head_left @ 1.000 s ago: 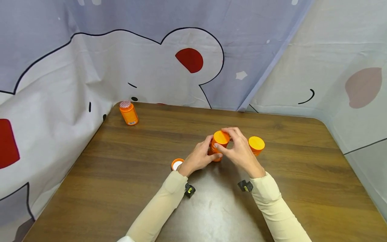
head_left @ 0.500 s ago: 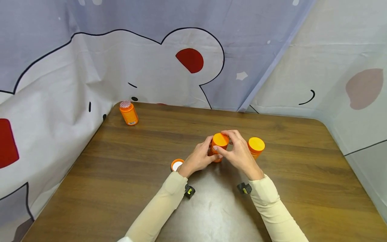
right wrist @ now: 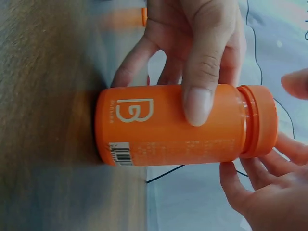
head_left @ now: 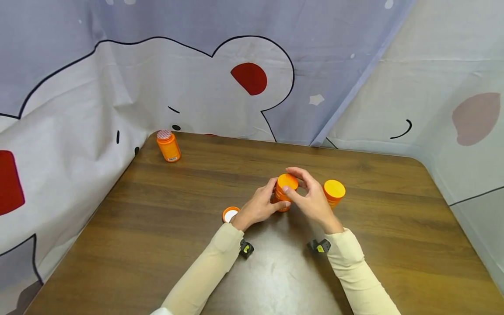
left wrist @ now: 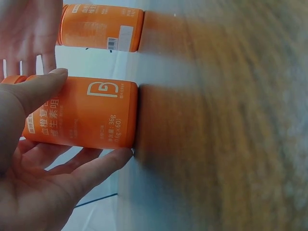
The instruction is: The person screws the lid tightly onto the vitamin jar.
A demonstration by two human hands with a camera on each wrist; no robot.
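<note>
An orange supplement bottle stands upright on the table between both hands. My left hand grips its body, thumb across the front and fingers round the other side. Its orange lid sits on the neck, with a narrow gap below the rim in the right wrist view. Around this lid is my right hand, with fingertips at the far side and near the bottle's shoulder. In the right wrist view the right thumb stands apart from the lid.
A second lidded orange bottle stands just right of the right hand. An orange lid, white inside, lies upturned beside the left wrist. At the table's back left corner stands a lidless bottle with a patterned seal. A printed curtain borders the table.
My right thumb and fingers have turned about the lid, the thumb shifting right and lifting off. The left hand and bottle have hardly moved. The head view has shifted slightly.
</note>
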